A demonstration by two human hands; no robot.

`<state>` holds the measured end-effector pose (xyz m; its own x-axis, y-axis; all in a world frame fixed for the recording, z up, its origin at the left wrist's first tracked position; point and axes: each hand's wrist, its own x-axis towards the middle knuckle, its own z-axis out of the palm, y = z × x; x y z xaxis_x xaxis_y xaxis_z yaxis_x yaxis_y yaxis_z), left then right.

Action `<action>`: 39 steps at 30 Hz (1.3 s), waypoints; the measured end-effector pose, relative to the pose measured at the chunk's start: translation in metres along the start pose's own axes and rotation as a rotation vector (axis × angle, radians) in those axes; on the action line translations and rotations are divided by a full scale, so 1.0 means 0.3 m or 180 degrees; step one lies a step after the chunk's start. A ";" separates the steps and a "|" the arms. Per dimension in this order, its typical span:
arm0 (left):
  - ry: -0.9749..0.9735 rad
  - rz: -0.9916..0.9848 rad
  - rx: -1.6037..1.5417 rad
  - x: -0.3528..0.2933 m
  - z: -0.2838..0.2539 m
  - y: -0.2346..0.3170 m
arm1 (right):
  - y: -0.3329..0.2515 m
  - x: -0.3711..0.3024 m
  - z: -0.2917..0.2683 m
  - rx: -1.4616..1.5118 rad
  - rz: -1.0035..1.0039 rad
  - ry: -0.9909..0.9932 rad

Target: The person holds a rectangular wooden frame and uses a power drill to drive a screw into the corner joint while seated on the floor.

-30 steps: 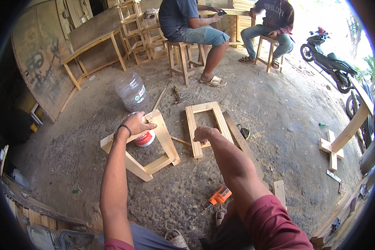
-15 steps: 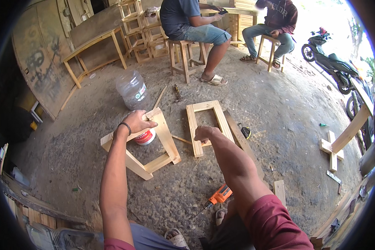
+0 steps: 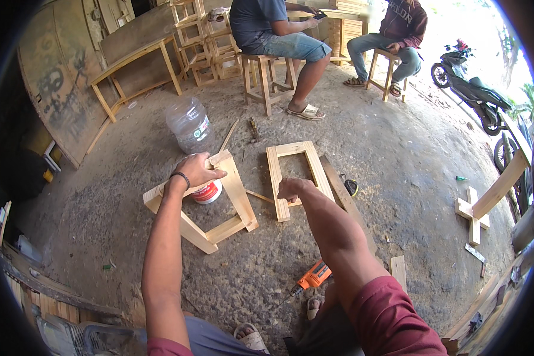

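Note:
My left hand is closed over the top corner of a pale wooden stool frame, which stands tilted on the floor to the left. Behind that frame, partly covered by it, sits a red and white tub. My right hand is curled shut above the left rail of a flat rectangular wooden frame. Whatever its fingers hold, if anything, is hidden. An orange power drill with a long bit lies on the floor below my right forearm.
A clear plastic jug stands beyond the left frame, near a hand tool. A long dark plank lies right of the flat frame. Two people sit on stools farther off. A wooden cross-shaped base and motorcycle are at right.
Both hands keep nearly the same places and grips. The whole view has shifted very slightly.

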<state>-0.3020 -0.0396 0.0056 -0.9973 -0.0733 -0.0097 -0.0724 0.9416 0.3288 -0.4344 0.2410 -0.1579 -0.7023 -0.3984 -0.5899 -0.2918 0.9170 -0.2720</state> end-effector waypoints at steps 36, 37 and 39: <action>-0.0141 -0.0052 0.0091 -0.006 -0.015 0.034 | 0.014 0.005 -0.022 -0.0076 -0.0042 -0.0052; -0.0079 -0.0081 0.0120 -0.010 -0.012 0.030 | 0.006 0.001 -0.017 -0.0053 -0.0076 -0.0040; 0.0043 -0.0139 0.0178 -0.018 -0.002 0.022 | -0.005 -0.010 -0.007 -0.0008 -0.0142 -0.0016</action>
<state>-0.2972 -0.0334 0.0085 -0.9929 -0.1186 -0.0101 -0.1168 0.9543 0.2751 -0.4330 0.2408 -0.1540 -0.6852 -0.4390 -0.5811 -0.3244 0.8984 -0.2962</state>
